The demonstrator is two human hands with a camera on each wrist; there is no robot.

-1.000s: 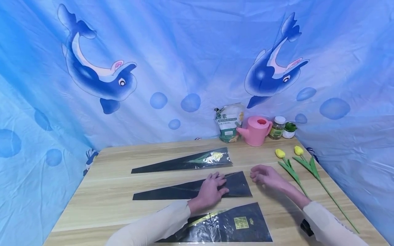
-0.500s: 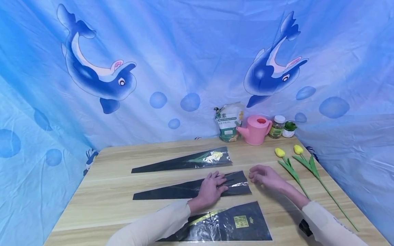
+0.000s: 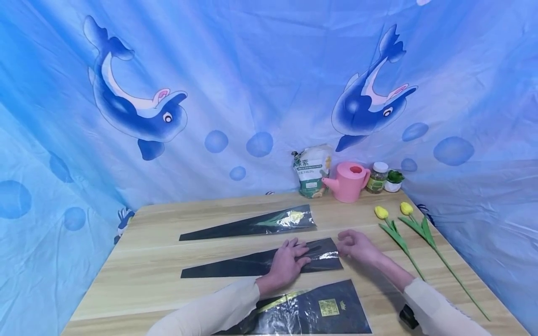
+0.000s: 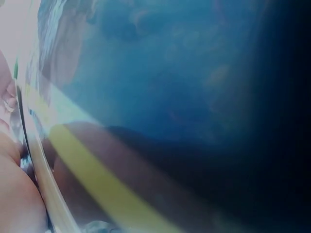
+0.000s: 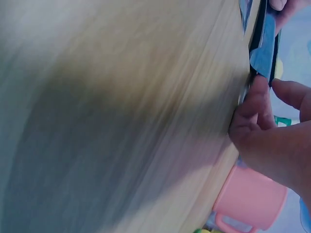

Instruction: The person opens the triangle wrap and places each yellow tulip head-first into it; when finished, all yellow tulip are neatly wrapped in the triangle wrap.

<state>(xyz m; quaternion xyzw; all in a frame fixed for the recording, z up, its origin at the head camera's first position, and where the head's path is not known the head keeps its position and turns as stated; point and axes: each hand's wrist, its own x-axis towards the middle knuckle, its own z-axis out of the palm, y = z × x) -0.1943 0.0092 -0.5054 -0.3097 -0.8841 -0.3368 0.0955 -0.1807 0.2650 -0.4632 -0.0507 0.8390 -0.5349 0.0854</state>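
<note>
Three black cone-shaped plastic sleeves lie on the wooden table (image 3: 168, 254). My left hand (image 3: 289, 259) rests flat, fingers straight, on the middle sleeve (image 3: 235, 267) near its wide end. My right hand (image 3: 350, 243) is at that sleeve's wide mouth. In the right wrist view, the fingertips (image 5: 256, 99) of the right hand (image 5: 274, 133) touch the sleeve's edge (image 5: 265, 46) with the thumb apart. The far sleeve (image 3: 235, 227) holds a yellow tulip. The near sleeve (image 3: 323, 310) has a gold label and lies under my left forearm. Glossy film (image 4: 146, 97) fills the left wrist view.
Two loose yellow tulips (image 3: 397, 231) lie at the right of the table. At the back stand a bag (image 3: 311, 170), a pink watering can (image 3: 350, 181), a jar (image 3: 378, 177) and a small potted plant (image 3: 394, 180). Blue dolphin cloth surrounds the table.
My right hand has slid left to the mouth of the middle sleeve. The clear film at that end now shows a sheen. My left hand has stayed in place.
</note>
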